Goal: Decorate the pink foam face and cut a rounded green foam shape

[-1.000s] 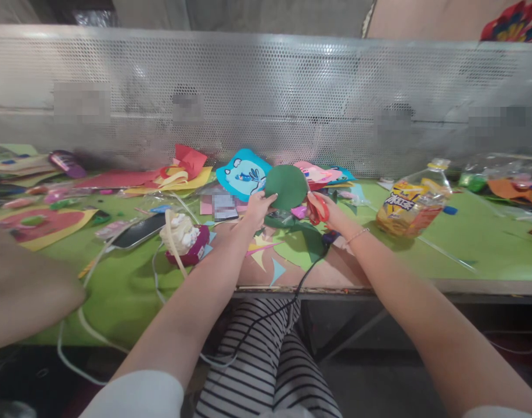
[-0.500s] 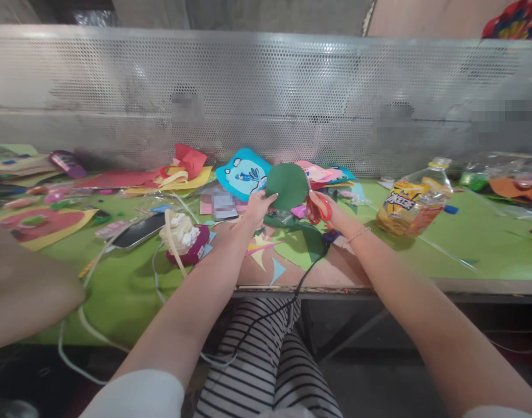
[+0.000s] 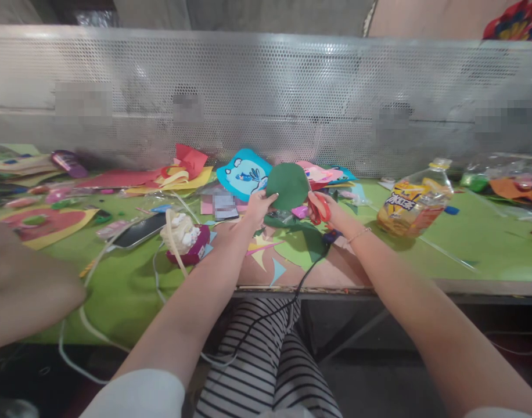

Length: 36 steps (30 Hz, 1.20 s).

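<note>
My left hand pinches the lower left edge of a round dark green sheet, probably paper or card, raised above the table. Red-handled scissors are gripped in my right hand, with their blades at the right edge of the green sheet. Behind the sheet lies a blue cut-out with a bird-like drawing. Below my hands, yellow and light blue paper scraps are scattered on a brown board, beside larger green pieces.
A bottle of amber drink stands at right. On the left are a phone, a cream-topped purple object and a co-worker's arm. A black cable hangs over the table edge. A perforated metal panel rises behind.
Almost nothing differs. Both hands keep the green sheet and scissors in nearly the same place; the view has shifted very slightly.
</note>
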Available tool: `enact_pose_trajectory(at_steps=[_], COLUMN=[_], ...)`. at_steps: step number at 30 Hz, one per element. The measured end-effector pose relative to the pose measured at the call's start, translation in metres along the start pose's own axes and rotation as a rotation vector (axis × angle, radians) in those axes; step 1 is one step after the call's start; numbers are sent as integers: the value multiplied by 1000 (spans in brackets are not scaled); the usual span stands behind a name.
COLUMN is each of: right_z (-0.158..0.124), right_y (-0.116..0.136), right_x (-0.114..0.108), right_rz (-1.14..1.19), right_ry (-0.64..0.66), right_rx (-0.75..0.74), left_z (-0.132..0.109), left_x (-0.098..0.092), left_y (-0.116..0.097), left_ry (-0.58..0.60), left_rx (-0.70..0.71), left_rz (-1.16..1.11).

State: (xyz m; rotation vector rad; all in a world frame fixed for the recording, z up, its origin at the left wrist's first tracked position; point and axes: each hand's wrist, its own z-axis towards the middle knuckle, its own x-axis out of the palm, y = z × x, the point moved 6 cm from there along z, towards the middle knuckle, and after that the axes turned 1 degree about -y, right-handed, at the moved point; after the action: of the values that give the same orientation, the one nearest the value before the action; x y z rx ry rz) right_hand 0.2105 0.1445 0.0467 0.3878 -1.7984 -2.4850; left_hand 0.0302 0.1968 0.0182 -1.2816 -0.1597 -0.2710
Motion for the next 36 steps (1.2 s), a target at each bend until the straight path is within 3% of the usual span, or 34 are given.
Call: enact_pose_trajectory(at_steps=[36], right_z=[4], right_y=[-11], right_x=[-2], right_rz=[24], right_ry=[60], right_rx=[20], left_z=[4], left_x=[-8], left_y=[3], left_ry=[-126], left_rx=[-25], left_rz=[-88])
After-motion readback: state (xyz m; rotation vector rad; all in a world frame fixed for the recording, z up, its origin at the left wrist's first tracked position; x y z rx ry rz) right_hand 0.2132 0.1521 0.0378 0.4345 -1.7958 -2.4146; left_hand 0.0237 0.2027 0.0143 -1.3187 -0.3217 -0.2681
